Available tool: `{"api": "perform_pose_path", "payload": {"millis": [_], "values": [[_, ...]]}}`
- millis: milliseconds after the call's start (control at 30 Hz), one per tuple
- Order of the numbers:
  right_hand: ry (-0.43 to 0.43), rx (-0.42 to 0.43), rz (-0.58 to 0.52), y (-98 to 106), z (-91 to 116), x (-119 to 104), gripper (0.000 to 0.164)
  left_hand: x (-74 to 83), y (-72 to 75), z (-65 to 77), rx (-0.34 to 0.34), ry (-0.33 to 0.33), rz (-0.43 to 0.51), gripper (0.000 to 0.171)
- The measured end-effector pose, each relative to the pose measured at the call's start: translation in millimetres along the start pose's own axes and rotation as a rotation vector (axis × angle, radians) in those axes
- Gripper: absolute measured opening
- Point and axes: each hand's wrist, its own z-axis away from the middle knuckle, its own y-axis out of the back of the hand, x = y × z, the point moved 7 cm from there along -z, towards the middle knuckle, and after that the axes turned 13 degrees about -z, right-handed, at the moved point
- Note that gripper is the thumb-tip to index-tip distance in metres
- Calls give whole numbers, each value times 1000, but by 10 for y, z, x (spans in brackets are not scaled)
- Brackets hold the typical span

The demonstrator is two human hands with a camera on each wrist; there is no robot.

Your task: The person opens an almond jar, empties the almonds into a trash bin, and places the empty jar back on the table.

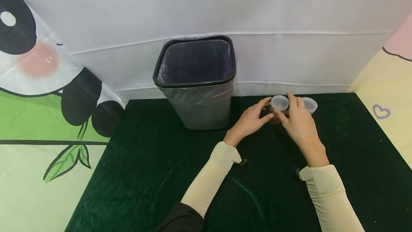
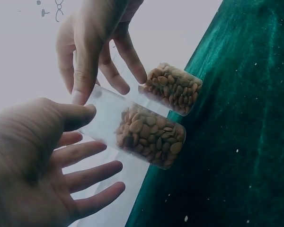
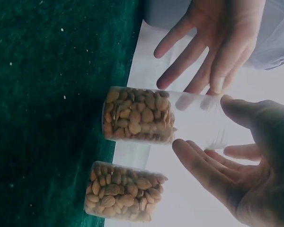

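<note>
A clear jar of almonds with a whitish lid stands upright near the table's back edge, between both hands. My left hand is at its left side, thumb tip by the lid end and the other fingers straight and spread. From the other side my right hand spans the jar, thumb at the upper end and index fingertip against the wall, as the right wrist view shows. A second lidded jar of almonds stands just right of the first, partly hidden behind the right hand in the head view.
A grey bin with a dark rim and a clear liner stands at the back, left of the hands. Dark green cloth covers the table. White fabric hangs right behind it, with printed cartoon panels on both sides.
</note>
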Motion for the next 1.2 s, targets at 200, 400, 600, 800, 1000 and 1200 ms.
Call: {"api": "perform_pose_path", "payload": {"millis": [200, 400, 600, 800, 1000, 1200], "values": [[26, -9, -3, -31, 48, -41, 75, -5, 14, 52, 25, 5, 14, 58], [46, 11, -30, 24, 117, -119, 67, 54, 69, 156, 48, -12, -4, 54], [15, 7, -172, 112, 170, -224, 69, 202, 230, 337, 67, -48, -13, 60], [8, -42, -284, 42, 205, -370, 67, 251, 363, 624, 80, -39, -78, 76], [13, -142, -345, -12, 291, -581, 62, 239, 432, 915, 65, -21, -85, 83], [71, -218, -412, -69, 423, -808, 47, 210, 515, 1206, 66, 38, -73, 81]]}}
